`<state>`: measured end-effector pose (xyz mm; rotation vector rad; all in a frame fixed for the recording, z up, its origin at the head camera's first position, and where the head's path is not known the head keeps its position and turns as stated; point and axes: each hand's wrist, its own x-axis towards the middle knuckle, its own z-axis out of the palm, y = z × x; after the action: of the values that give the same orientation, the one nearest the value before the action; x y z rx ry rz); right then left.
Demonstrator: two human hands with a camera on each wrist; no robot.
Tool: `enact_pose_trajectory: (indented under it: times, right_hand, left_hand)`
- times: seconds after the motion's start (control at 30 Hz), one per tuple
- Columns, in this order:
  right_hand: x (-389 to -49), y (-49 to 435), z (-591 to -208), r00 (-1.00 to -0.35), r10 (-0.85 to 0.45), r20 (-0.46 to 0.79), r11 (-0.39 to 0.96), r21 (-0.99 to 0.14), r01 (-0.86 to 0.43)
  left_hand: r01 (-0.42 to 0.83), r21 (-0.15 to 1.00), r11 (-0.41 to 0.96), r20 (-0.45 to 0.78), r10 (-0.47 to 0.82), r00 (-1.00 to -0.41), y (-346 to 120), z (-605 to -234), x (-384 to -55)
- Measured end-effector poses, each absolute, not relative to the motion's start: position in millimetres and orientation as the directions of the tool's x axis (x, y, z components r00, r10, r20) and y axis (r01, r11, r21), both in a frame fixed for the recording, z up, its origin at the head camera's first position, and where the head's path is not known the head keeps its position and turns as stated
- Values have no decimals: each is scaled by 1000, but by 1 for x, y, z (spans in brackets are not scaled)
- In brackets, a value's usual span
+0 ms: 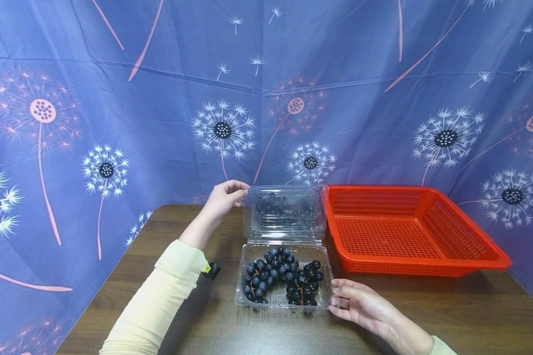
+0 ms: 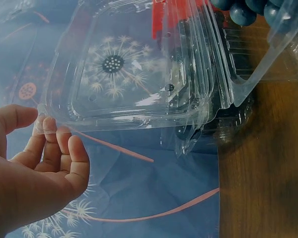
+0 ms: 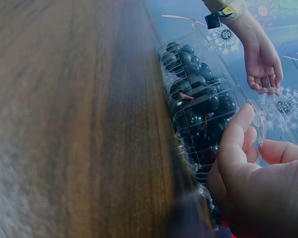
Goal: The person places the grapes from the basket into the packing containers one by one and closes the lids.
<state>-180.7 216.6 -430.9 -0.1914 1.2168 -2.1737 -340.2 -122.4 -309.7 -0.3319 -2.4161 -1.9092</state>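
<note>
A clear plastic clamshell box (image 1: 276, 296) stands open on the table, its hinged lid (image 1: 284, 228) raised at the back. Two bunches of dark grapes lie inside: a curved bunch (image 1: 266, 273) on the left and a smaller bunch (image 1: 305, 283) on the right. My left hand (image 1: 224, 198) pinches the lid's upper left corner; the left wrist view shows thumb and fingertips (image 2: 48, 125) at the corner tab. With thumb and fingers, my right hand (image 1: 364, 308) holds the box's right rim near the front corner.
An orange-red slotted plastic basket (image 1: 408, 266) sits to the right of the box. More dark grapes (image 1: 271, 204) show through the raised lid, behind it. A blue dandelion-print cloth (image 1: 160, 123) hangs behind the wooden table (image 1: 160, 231). A small black device (image 1: 211, 271) is at my left wrist.
</note>
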Motion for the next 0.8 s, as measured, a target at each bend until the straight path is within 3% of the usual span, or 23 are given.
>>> enact_pose_trajectory:
  times: [0.8]
  right_hand:
    - [-177, 218, -431, -757, -631, -172, -360, -799, 481]
  left_hand:
    - [277, 926, 255, 242, 162, -957, -126, -304, -305]
